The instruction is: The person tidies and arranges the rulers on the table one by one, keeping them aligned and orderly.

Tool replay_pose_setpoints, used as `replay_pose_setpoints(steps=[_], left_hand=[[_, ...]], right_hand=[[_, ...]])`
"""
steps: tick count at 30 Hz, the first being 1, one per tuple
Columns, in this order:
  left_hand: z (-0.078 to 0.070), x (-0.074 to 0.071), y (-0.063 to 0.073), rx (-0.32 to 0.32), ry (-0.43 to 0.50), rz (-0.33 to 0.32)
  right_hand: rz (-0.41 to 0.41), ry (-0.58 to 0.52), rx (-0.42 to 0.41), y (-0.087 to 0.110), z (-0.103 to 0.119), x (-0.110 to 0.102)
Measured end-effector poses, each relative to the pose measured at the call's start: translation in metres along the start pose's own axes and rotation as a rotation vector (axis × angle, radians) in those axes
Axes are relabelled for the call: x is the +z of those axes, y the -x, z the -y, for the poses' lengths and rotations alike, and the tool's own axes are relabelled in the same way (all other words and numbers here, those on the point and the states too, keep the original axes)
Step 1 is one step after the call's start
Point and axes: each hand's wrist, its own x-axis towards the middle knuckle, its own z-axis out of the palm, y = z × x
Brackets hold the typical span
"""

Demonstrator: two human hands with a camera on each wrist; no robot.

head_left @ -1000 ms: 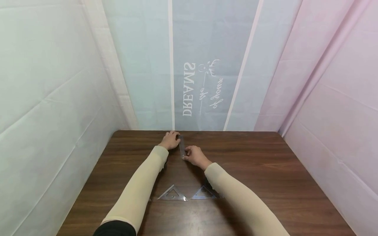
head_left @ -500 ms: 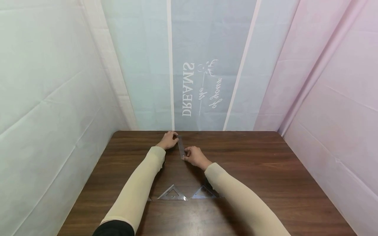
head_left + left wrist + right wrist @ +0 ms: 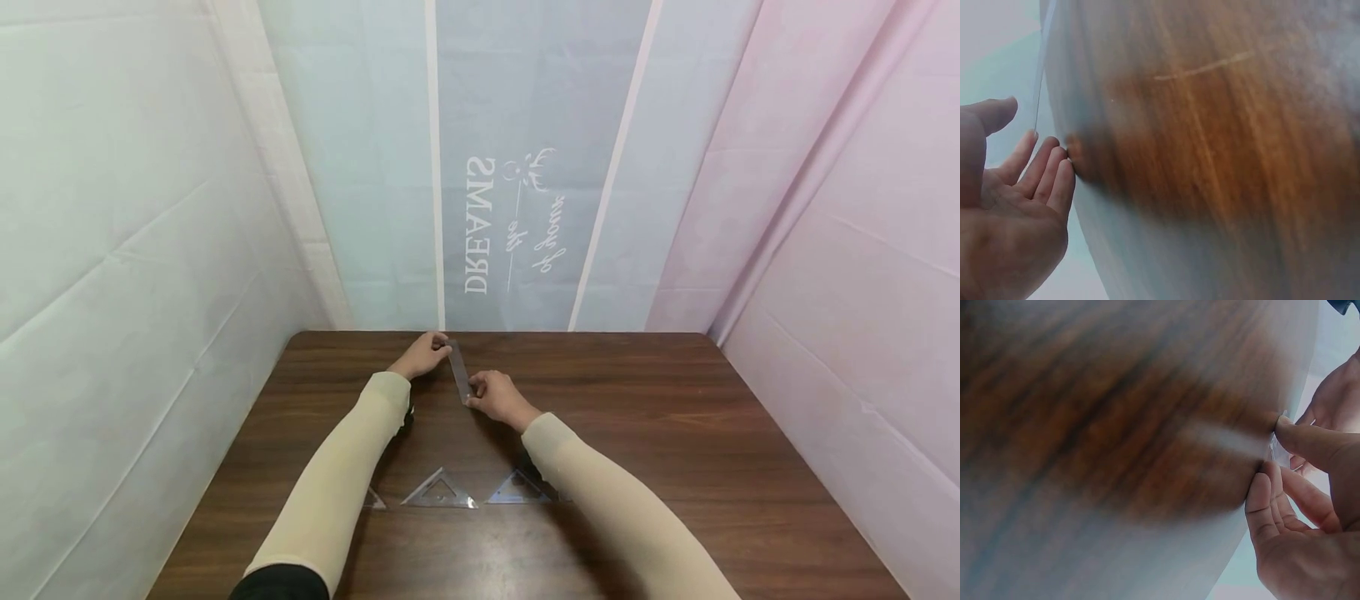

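A narrow clear ruler [image 3: 459,372] lies slanted near the far side of the wooden table. At its far end is my left hand [image 3: 422,354]; in the left wrist view the thumb stands apart from the extended fingers, and the index fingertip touches the ruler [image 3: 1041,69]. My right hand [image 3: 501,398] pinches the near end between thumb and finger, as the right wrist view shows with the thumb [image 3: 1310,442] on the clear piece. Nearer the front lie a clear set square [image 3: 442,502] and a bluish one [image 3: 517,500].
Part of another clear triangle [image 3: 375,502] shows beside the left sleeve [image 3: 322,492]. The right sleeve [image 3: 622,492] covers what lies right of the bluish set square. Behind the table [image 3: 750,517] hangs a printed curtain [image 3: 510,100], with pale cloth on both sides.
My left hand has shifted left, and the ruler's far end has swung slightly left with it. The right hand has stayed almost still at the near end.
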Motion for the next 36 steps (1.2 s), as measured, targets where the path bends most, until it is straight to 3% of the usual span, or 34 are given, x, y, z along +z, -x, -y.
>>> replay_pose_setpoints(steps=[10,19,26,36], left_hand=[[0.000,-0.001,0.006,0.004,0.134,-0.041],[-0.001,0.005,0.011,0.013,0.187,-0.115],[0.001,0.008,0.011,0.013,0.230,-0.166],[-0.007,0.008,0.022,-0.006,0.246,-0.243]], right_hand=[[0.002,0.040,-0.052,0.002,0.004,-0.004],[-0.020,0.069,-0.106,0.003,0.002,-0.002],[-0.025,0.081,-0.100,0.004,0.004,0.000],[-0.018,-0.006,-0.111,0.017,0.012,-0.001]])
